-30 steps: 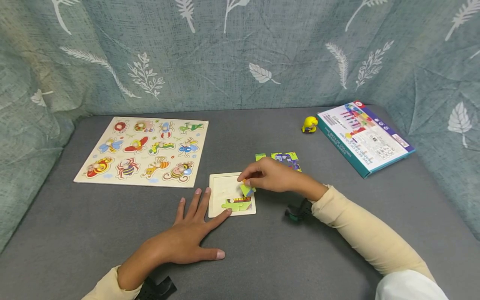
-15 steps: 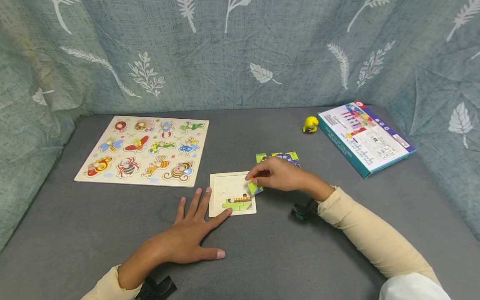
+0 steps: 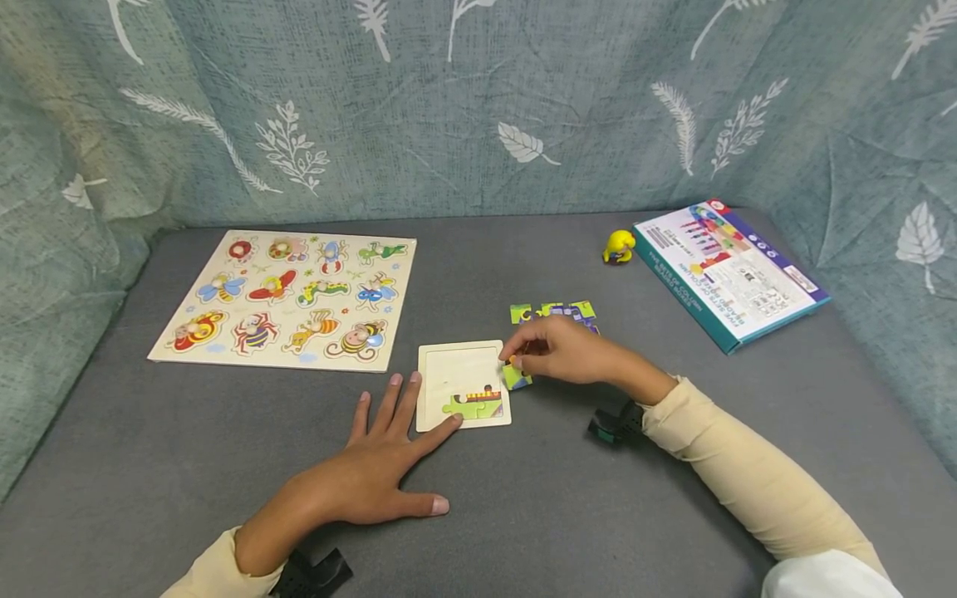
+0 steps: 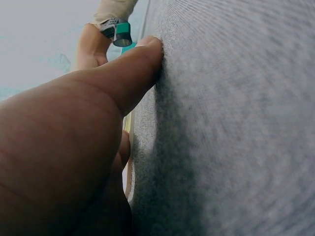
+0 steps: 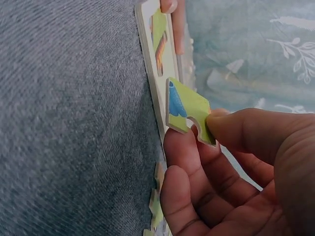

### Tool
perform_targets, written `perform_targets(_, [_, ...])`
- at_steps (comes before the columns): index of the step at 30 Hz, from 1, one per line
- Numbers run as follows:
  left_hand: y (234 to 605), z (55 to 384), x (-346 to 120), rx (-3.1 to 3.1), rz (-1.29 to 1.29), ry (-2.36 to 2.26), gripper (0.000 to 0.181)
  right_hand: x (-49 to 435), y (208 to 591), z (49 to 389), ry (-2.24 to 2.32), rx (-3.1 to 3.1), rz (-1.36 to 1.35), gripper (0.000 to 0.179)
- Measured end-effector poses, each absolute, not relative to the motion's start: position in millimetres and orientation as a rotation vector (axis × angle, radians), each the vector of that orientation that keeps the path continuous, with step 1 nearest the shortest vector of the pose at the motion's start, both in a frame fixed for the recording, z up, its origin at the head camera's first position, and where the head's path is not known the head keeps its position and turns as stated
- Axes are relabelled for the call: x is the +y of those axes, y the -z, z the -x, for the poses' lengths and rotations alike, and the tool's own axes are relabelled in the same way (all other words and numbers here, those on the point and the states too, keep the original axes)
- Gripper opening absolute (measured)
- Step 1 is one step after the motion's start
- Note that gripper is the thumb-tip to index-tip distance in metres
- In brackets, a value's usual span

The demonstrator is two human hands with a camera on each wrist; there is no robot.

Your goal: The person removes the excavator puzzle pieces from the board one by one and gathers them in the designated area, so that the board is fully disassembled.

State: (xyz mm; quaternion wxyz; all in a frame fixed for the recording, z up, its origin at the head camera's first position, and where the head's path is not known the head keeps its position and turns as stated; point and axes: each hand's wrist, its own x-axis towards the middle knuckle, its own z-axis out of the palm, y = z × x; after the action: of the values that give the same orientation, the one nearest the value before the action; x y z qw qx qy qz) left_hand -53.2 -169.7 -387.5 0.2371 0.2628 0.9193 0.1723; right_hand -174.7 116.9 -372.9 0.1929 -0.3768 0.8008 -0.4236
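Observation:
My left hand [image 3: 374, 477] lies flat with its fingers spread, the fingertips at the left and front edges of a small wooden puzzle tray [image 3: 449, 372]. Joined green puzzle pieces [image 3: 473, 409] with a striped caterpillar pattern lie in the tray's front part. Just past the tray's right edge, my right hand [image 3: 564, 349] pinches a green puzzle piece [image 5: 192, 108] between thumb and fingers. A blue patch and a rounded notch show on that piece in the right wrist view. Several loose puzzle pieces [image 3: 581, 313] lie behind the right hand, partly hidden by it.
A large insect puzzle board [image 3: 284, 286] lies at the back left. A small yellow toy [image 3: 618, 247] and a teal-edged box [image 3: 733, 278] are at the back right. A patterned curtain [image 3: 463, 124] closes off the far side of the grey table [image 3: 538, 515].
My right hand has drawn to the right with the puzzle piece, from over the tray to beyond its right edge. The left hand has stayed put.

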Motion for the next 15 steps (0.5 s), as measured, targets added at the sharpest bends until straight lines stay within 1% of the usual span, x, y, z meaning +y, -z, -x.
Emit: perform_targets(15, [387, 52, -170, 2.527, -0.722, -0.497, 0.090, 133, 372, 180, 1.205, 2.205, 1.028, 0.012])
